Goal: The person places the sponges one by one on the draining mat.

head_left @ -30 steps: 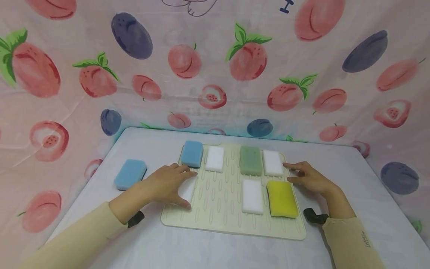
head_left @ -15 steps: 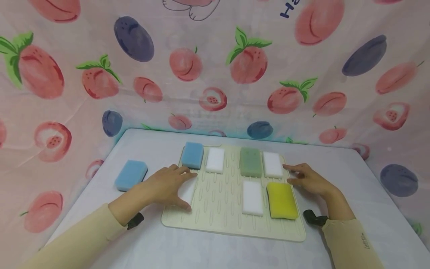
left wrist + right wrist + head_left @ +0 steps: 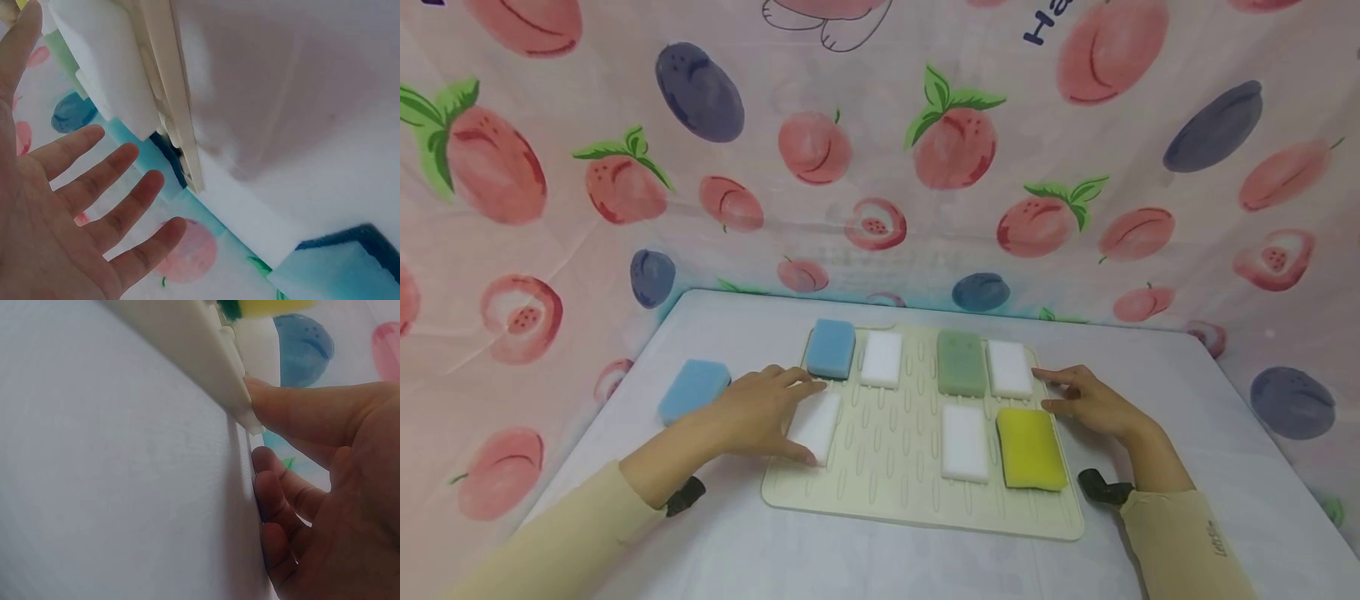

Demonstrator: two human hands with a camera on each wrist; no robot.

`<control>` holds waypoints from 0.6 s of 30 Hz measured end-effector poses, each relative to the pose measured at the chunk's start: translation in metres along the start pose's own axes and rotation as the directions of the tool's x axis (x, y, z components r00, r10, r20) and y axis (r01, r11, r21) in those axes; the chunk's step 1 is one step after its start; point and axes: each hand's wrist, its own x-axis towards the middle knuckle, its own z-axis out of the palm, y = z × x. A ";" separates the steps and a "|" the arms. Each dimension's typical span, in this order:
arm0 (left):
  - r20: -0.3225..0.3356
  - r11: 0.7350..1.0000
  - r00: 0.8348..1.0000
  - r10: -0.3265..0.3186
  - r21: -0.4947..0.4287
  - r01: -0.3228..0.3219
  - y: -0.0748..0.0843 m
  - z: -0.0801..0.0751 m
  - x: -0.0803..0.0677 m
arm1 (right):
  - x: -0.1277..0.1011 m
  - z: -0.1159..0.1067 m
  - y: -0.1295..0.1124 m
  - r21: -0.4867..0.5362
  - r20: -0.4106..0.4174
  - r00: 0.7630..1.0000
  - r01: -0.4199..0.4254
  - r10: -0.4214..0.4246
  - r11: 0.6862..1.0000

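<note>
My left hand (image 3: pixel 758 413) lies flat at the mat's (image 3: pixel 880 492) left edge, its fingers (image 3: pixel 94 181) straight and spread, holding nothing; the thumb and fingertips sit beside and over the near end of a white sponge (image 3: pixel 817 426) that lies on the mat's front left part. In the left wrist view that palm is open with the white sponge (image 3: pixel 106 75) and the mat's rim (image 3: pixel 169 94) just past the fingertips. My right hand (image 3: pixel 1093 402) rests on the table (image 3: pixel 1187 392) at the mat's right edge, fingers loosely stretched and gripping nothing; the right wrist view shows my thumb (image 3: pixel 312 415) touching the mat's corner (image 3: pixel 240 403) while the other fingers lie against the table. On the mat, the back row runs from a blue sponge (image 3: pixel 831 347) to a white one (image 3: pixel 881 359) just beside it, then a gap, then a green sponge (image 3: pixel 960 362) and another white one (image 3: pixel 1009 369) side by side. In front of those lie a third white block (image 3: pixel 964 432) and a yellow sponge (image 3: pixel 1030 447), close together. A second blue sponge (image 3: pixel 693 389) lies off the mat on the table, just left of my left hand. A fruit-print cloth (image 3: pixel 880 167) hangs behind and around the table.
</note>
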 end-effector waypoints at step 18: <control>-0.056 0.998 0.998 -0.037 -0.051 0.034 -0.031 -0.006 -0.018 | -0.001 0.002 0.002 0.001 -0.011 1.000 0.004 -0.004 1.000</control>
